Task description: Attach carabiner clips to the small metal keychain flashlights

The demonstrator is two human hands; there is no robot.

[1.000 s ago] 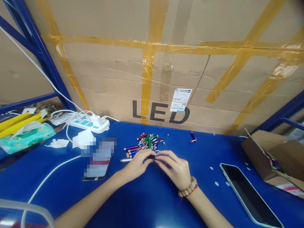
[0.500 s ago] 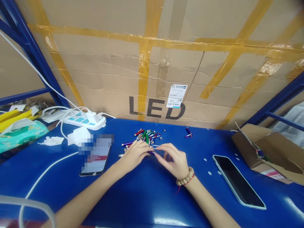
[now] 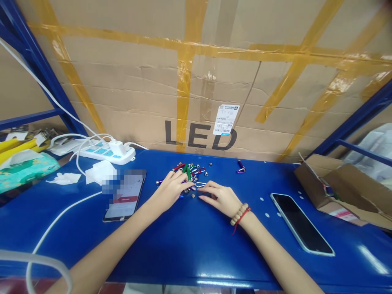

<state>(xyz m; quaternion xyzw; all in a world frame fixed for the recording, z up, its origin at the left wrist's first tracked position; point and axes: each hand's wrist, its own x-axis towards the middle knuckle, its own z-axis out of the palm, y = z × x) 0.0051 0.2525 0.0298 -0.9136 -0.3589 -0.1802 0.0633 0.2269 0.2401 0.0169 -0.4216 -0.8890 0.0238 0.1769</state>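
My left hand (image 3: 172, 188) is over the left side of a pile of small metal parts, with its fingers apart among the pieces. Green tubes (image 3: 186, 171) lie by its fingertips, and a red tube (image 3: 177, 166) lies just behind. On the right of the pile, my right hand (image 3: 223, 199) has its thumb and forefinger apart, with nothing visible between them. Close to its forefinger is a silver carabiner clip (image 3: 200, 184). A small round metal piece (image 3: 192, 195) rests on the table between my hands. Some parts are hidden under my left hand.
Apart from the pile lies a purple tube with a clip (image 3: 240, 166). Phones lie on the left (image 3: 124, 200) and right (image 3: 301, 222) of the blue table (image 3: 190, 253). A power strip (image 3: 105, 152), an open carton (image 3: 346, 196) and a large LED carton (image 3: 137, 90) stand around.
My hands have moved apart, and the purple tube that was between their fingertips is no longer there. My left hand has shifted slightly left onto the pile. The view has moved a little.
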